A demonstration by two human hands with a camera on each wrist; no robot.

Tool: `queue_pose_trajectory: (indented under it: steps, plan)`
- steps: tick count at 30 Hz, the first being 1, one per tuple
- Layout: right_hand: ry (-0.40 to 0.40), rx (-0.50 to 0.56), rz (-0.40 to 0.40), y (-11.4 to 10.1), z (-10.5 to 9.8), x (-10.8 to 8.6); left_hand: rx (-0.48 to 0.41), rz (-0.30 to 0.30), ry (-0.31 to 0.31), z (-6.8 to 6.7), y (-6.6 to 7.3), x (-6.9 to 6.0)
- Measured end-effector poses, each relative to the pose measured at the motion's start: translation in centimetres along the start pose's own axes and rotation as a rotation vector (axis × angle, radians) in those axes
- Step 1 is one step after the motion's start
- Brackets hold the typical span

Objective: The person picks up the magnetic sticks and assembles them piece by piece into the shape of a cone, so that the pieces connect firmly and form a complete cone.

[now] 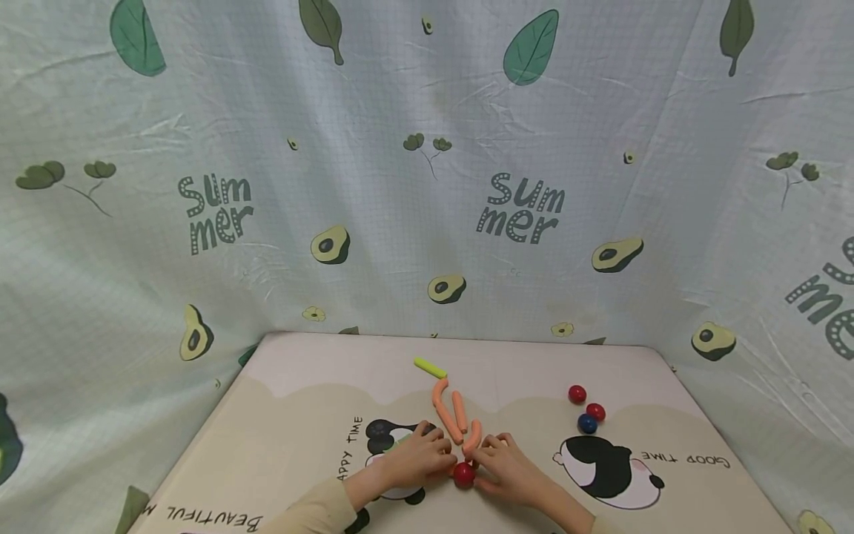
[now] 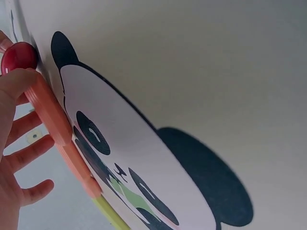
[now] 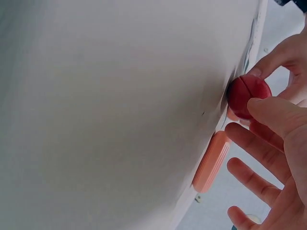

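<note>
A glossy red ball (image 1: 464,475) with a thin dark line round it sits on the mat between my two hands. My right hand (image 1: 510,469) pinches it between thumb and index finger, its other fingers spread. From the opposite side my left hand (image 1: 419,458) also has its thumb and index finger on the ball, the remaining fingers fanned out. Just beyond the ball lies a short curved orange piece (image 1: 472,437), close to the right fingertips. Behind that are a straight orange stick (image 1: 459,411) and a longer bent orange piece (image 1: 445,410).
A yellow-green stick (image 1: 430,368) touches the far end of the bent orange piece. To the right are two red balls, one farther back (image 1: 577,394), and a dark blue ball (image 1: 587,423). The table mat (image 1: 300,415) has printed pandas; a patterned curtain (image 1: 400,208) hangs behind.
</note>
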State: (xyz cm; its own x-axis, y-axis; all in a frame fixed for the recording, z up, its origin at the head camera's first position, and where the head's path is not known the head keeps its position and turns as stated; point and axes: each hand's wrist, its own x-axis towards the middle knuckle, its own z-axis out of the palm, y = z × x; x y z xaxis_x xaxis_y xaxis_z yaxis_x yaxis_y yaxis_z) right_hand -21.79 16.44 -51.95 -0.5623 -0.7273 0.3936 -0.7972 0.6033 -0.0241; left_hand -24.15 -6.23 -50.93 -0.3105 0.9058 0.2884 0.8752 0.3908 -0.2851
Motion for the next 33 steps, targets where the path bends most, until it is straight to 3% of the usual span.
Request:
queue_pose_trajectory:
  steps: [9, 15, 22, 33]
  plan:
    - [-0.091, 0.027, 0.097, 0.4, -0.8, -0.2, 0.043, -0.019, -0.014, 0.3, 0.3, 0.1]
    - [-0.140, 0.030, 0.153, 1.1, -1.1, -0.3, 0.014, -0.022, -0.034, -0.1, 0.3, 0.2]
    - [-0.139, -0.017, 0.176, 2.1, -1.1, -0.2, -0.007, -0.036, -0.079, -0.5, 0.6, 0.5]
    - [-0.072, -0.120, 0.151, 3.1, -1.0, 0.4, 0.018, -0.047, -0.104, -0.5, 1.3, 0.7]
